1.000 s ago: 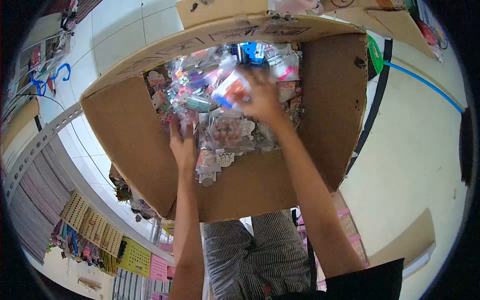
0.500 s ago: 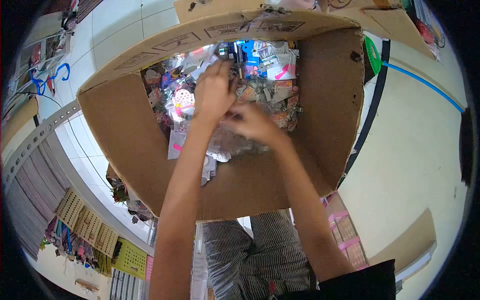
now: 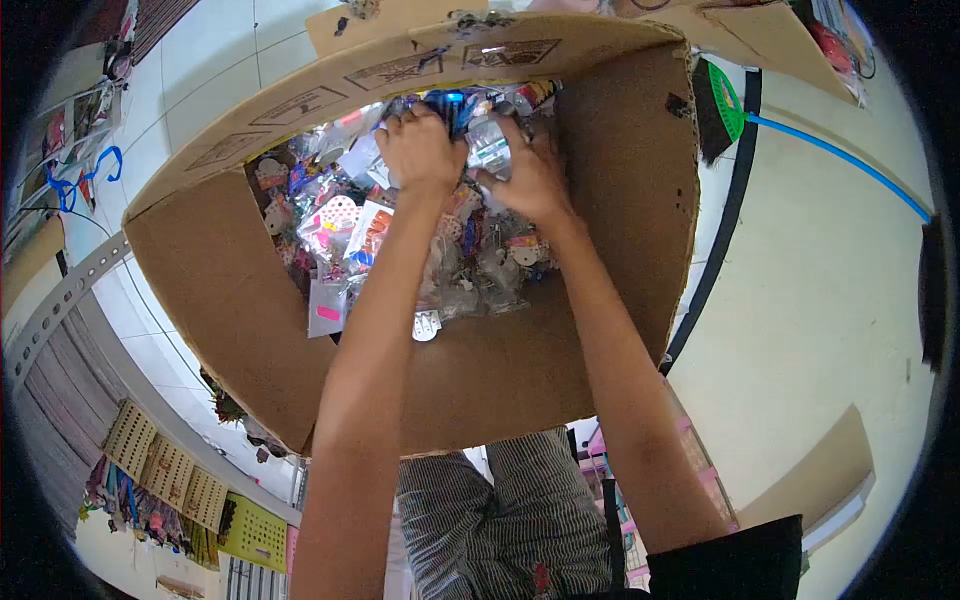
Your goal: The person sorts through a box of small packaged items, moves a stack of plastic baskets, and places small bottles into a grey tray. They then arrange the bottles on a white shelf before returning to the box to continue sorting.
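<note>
A large open cardboard box (image 3: 490, 390) holds a heap of small plastic-wrapped packets (image 3: 330, 220). Over the upper middle of the heap, my left hand (image 3: 420, 150) rests with its fingers bent down among the packets; what lies under the fingertips is hidden. To its right, my right hand (image 3: 525, 175) has its thumb and fingers around a clear packet (image 3: 488, 148) with silvery contents. A dark and blue item (image 3: 453, 112) lies between the two hands.
A green broom head (image 3: 728, 100) with a blue handle (image 3: 840, 150) is right of the box. Plastic baskets (image 3: 255, 530) stand at the lower left, near a perforated metal rail (image 3: 70, 300). Pink-edged boxes (image 3: 700, 460) are at the lower right.
My hands have moved apart, the right one up and to the right, where it has taken hold of a clear packet. Packets in the heap have shifted, and the box appears slightly further left.
</note>
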A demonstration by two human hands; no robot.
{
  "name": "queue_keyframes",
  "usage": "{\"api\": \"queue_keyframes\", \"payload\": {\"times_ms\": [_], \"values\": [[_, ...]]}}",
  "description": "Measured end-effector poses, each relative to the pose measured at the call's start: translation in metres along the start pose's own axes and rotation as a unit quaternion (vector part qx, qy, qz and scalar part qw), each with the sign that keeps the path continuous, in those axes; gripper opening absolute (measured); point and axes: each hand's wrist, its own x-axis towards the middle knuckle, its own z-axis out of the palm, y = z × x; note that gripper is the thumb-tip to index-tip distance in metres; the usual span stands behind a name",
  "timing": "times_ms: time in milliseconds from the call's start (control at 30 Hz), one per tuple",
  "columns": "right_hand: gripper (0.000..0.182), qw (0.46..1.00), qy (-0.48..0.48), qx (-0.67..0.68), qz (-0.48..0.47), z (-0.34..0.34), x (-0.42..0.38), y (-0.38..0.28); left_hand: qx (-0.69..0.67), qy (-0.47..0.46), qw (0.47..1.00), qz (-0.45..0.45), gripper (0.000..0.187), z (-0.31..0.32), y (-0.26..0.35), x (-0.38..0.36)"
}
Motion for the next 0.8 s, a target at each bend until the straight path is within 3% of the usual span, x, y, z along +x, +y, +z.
{"api": "queue_keyframes", "payload": {"times_ms": [33,100,133,167,233,267,300,333,367,433,467,533,567,633,667,733,767,800], "values": [[0.077,1.0,0.001,0.001,0.002,-0.002,-0.006,-0.001,0.001,-0.001,1.0,0.002,0.046,-0.004,-0.002,-0.003],[0.071,0.998,0.018,-0.044,-0.034,-0.002,-0.02,-0.008,-0.08,-0.086,0.993,-0.017,0.041,-0.013,-0.01,-0.012],[0.067,0.999,-0.018,-0.048,-0.012,-0.002,-0.025,-0.012,-0.11,-0.134,0.985,-0.012,0.044,-0.024,-0.016,-0.019],[0.067,0.999,-0.017,-0.046,-0.009,0.001,-0.031,-0.014,-0.108,-0.136,0.985,-0.01,0.044,-0.022,-0.027,-0.028],[0.064,0.967,-0.127,-0.213,-0.058,0.005,-0.045,-0.02,-0.23,-0.111,0.966,0.028,0.041,-0.017,-0.045,-0.048],[0.054,0.966,-0.122,-0.217,-0.069,-0.004,-0.052,-0.03,-0.23,-0.111,0.966,0.031,0.041,-0.032,-0.042,-0.057],[0.054,0.966,-0.122,-0.216,-0.067,-0.006,-0.049,-0.027,-0.302,-0.16,0.939,-0.015,0.038,-0.05,-0.041,-0.066],[0.048,0.982,-0.157,-0.105,-0.024,-0.011,-0.041,-0.021,-0.372,-0.207,0.903,-0.062,0.036,-0.062,-0.041,-0.075],[0.042,0.981,-0.191,0.008,0.019,-0.015,-0.032,-0.016,-0.371,-0.206,0.903,-0.064,0.036,-0.063,-0.045,-0.085],[0.037,0.995,0.013,-0.072,0.063,-0.023,-0.015,-0.011,-0.421,-0.218,0.877,-0.081,0.032,-0.06,-0.056,-0.104],[0.038,0.992,0.067,-0.103,0.033,-0.032,-0.007,-0.011,-0.421,-0.218,0.877,-0.083,0.032,-0.057,-0.059,-0.114],[0.039,0.983,0.121,-0.136,0.0,-0.036,0.013,-0.007,-0.582,-0.223,0.76,-0.185,0.037,-0.051,-0.064,-0.133],[0.039,0.974,0.102,-0.2,-0.021,-0.031,0.022,0.0,-0.584,-0.222,0.759,-0.186,0.037,-0.047,-0.066,-0.14],[0.038,0.959,0.084,-0.266,-0.046,-0.021,0.035,0.012,-0.692,-0.217,0.609,-0.32,0.036,-0.044,-0.069,-0.154],[0.036,0.938,0.108,-0.315,-0.092,-0.017,0.039,0.015,-0.694,-0.214,0.608,-0.32,0.036,-0.046,-0.071,-0.159],[0.034,0.913,0.134,-0.359,-0.142,-0.016,0.048,0.02,-0.761,-0.227,0.526,-0.304,0.033,-0.05,-0.075,-0.172],[0.022,0.897,0.111,-0.39,-0.176,-0.018,0.051,0.024,-0.789,-0.234,0.485,-0.295,0.032,-0.054,-0.076,-0.177],[0.015,0.879,0.087,-0.419,-0.21,-0.019,0.053,0.027,-0.778,-0.223,0.48,-0.338,0.032,-0.062,-0.075,-0.184]]}}
